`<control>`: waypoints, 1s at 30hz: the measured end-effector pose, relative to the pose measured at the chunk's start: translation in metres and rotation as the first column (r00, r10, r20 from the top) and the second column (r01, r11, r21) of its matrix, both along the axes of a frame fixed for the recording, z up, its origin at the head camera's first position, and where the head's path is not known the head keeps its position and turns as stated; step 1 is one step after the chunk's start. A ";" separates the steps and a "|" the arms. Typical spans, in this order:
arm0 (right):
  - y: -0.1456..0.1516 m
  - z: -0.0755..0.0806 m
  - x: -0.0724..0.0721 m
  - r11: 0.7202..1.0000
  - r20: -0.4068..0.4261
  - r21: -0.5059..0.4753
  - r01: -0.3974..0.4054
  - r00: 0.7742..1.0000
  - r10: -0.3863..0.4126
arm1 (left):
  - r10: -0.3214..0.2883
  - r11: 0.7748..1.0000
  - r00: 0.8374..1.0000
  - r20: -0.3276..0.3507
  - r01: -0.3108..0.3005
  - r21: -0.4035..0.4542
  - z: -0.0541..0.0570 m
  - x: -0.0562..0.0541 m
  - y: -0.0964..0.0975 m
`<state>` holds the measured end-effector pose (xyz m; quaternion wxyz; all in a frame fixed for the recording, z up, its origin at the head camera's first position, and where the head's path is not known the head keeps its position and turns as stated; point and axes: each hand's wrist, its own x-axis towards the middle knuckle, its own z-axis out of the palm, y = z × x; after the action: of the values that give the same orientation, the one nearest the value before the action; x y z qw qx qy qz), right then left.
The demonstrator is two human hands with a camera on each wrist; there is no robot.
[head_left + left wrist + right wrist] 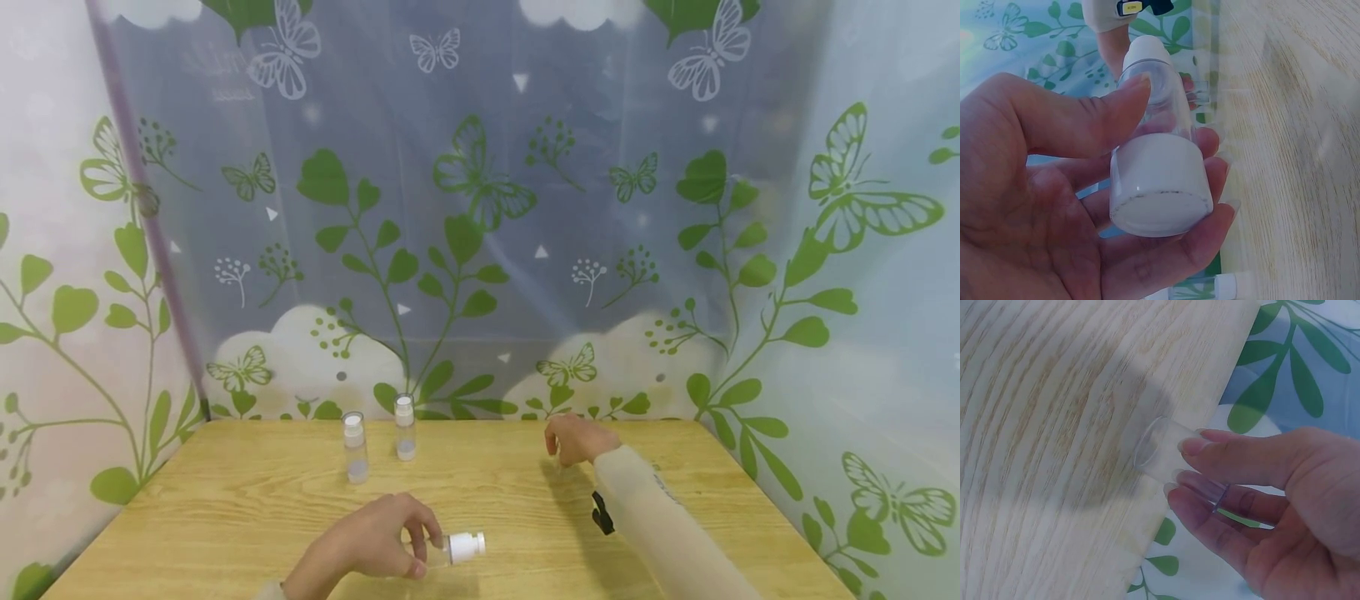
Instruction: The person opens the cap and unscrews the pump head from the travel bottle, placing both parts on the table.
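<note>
My left hand (386, 537) grips a small clear pump bottle (1161, 181) with a white base, its thumb on one side and fingers around the other. In the head view the bottle lies sideways, its white pump top (467, 547) pointing right. Toward the back right of the table, my right hand (576, 439) pinches a clear plastic cap (1172, 450) between thumb and fingers. The cap is a short hollow tube, its round end close over the wood in the right wrist view. The two hands are well apart.
Two more clear bottles with white tops stand upright at the back left of the wooden table (247, 508): a nearer bottle (356, 450) and a farther bottle (405, 429). A leaf-and-butterfly curtain (480, 275) hangs along the table's back edge and both sides.
</note>
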<state>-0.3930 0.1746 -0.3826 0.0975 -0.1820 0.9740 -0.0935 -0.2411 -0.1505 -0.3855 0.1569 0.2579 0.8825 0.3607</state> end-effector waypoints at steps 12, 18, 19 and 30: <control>-0.001 -0.008 -0.005 0.999 0.006 -0.025 0.021 1.000 -0.021 | -0.003 1.000 1.000 0.015 0.003 0.006 0.000 0.001 0.001; -0.006 -0.010 -0.006 0.999 -0.003 -0.031 0.040 0.999 -0.040 | -0.003 1.000 1.000 0.003 0.003 -0.008 0.002 0.000 0.001; -0.007 -0.011 -0.006 0.999 -0.005 -0.032 0.036 0.999 -0.036 | -0.003 1.000 1.000 0.004 0.003 -0.006 0.002 0.000 0.001; -0.016 -0.012 -0.003 0.999 -0.022 -0.041 0.030 0.999 -0.031 | -0.004 1.000 1.000 0.011 0.003 0.008 -0.001 0.000 0.001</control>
<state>-0.3961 0.1585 -0.3941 0.0813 -0.1700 0.9756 -0.1129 -0.2414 -0.1496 -0.3862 0.1615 0.2580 0.8796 0.3655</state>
